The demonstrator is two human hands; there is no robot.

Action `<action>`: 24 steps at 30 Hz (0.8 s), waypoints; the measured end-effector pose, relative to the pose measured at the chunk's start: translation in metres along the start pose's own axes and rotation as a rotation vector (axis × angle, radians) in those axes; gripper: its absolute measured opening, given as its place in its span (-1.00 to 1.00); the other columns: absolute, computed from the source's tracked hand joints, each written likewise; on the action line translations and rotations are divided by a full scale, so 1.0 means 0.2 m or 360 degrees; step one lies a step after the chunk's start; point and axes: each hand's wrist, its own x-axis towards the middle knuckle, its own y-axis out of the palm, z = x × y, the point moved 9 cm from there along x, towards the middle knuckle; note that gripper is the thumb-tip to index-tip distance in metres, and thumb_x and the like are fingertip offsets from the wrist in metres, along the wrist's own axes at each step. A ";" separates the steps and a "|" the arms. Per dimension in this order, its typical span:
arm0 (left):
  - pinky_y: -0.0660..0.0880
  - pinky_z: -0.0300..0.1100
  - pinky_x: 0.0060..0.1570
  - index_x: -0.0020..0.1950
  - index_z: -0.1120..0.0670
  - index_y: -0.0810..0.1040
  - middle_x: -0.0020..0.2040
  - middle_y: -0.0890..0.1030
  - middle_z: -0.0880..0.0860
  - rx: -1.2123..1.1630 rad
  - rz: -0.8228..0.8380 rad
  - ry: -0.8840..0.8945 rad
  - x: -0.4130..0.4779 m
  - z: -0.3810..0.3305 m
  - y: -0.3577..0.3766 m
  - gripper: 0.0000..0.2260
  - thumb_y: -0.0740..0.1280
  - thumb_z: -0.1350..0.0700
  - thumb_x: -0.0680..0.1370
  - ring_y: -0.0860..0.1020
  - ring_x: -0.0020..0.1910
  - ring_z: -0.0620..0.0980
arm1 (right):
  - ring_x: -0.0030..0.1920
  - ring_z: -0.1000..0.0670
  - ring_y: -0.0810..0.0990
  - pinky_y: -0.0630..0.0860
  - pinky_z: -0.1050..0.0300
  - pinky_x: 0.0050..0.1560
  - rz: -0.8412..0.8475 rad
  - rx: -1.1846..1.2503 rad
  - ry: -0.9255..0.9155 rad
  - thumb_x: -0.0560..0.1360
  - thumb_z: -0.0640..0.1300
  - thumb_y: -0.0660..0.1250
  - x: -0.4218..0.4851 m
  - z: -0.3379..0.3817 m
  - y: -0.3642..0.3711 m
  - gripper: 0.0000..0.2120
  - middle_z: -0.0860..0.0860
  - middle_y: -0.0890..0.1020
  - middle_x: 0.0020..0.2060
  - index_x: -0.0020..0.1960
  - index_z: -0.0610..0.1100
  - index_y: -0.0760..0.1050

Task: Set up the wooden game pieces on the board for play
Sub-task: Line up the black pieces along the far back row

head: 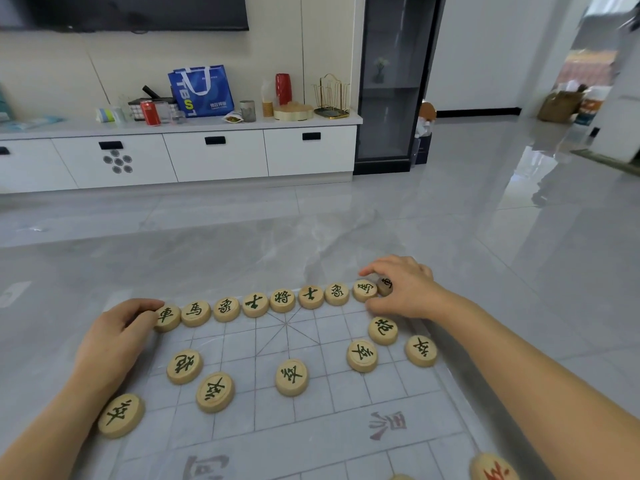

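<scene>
A clear plastic game board [311, 420] with a printed grid lies on a grey marble table. Round wooden pieces with green characters form a row along its far edge, from the leftmost piece [167, 316] to the rightmost piece [385, 286]. My left hand [114, 344] has its thumb and fingers curled round the leftmost piece. My right hand [401, 289] pinches the rightmost piece, which is tilted on edge beside its neighbour [365, 290]. Several more green pieces, such as one in the middle [292, 376], sit on the grid nearer me.
A red-lettered piece [493, 468] lies at the board's near right edge. Beyond the table are a shiny tiled floor, a white low cabinet [214, 154] with a blue bag [201, 91] and clutter on top, and a dark glass cabinet [391, 84].
</scene>
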 end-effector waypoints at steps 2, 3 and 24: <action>0.39 -0.02 -0.01 -0.02 -0.02 0.60 -0.01 0.61 0.01 -0.0011 0.0000 0.0011 0.00 -0.01 0.00 -0.67 0.16 -0.03 0.32 0.51 0.01 0.05 | 0.32 0.01 0.25 0.09 0.05 0.24 -0.0040 -0.0018 -0.0020 0.35 0.08 0.39 0.01 0.02 -0.01 -0.65 0.16 0.38 0.27 0.12 0.20 0.46; 0.38 -0.02 -0.01 -0.02 -0.02 0.60 -0.01 0.61 0.00 -0.0018 0.0003 0.0014 0.00 -0.01 0.00 -0.67 0.16 -0.03 0.32 0.51 0.01 0.05 | 0.33 0.02 0.24 0.08 0.04 0.25 -0.0058 -0.0047 -0.0024 0.34 0.12 0.40 0.02 0.03 -0.02 -0.67 0.16 0.38 0.27 0.10 0.18 0.48; 0.41 0.01 0.02 -0.03 -0.03 0.60 0.00 0.61 0.00 -0.0030 0.0004 0.0034 0.00 -0.01 0.00 -0.69 0.17 -0.02 0.34 0.51 0.01 0.04 | 0.35 -0.01 0.24 0.14 0.01 0.29 -0.0058 -0.0017 0.0099 0.32 0.17 0.40 -0.02 -0.12 -0.03 -0.39 0.10 0.35 0.32 0.33 0.14 0.32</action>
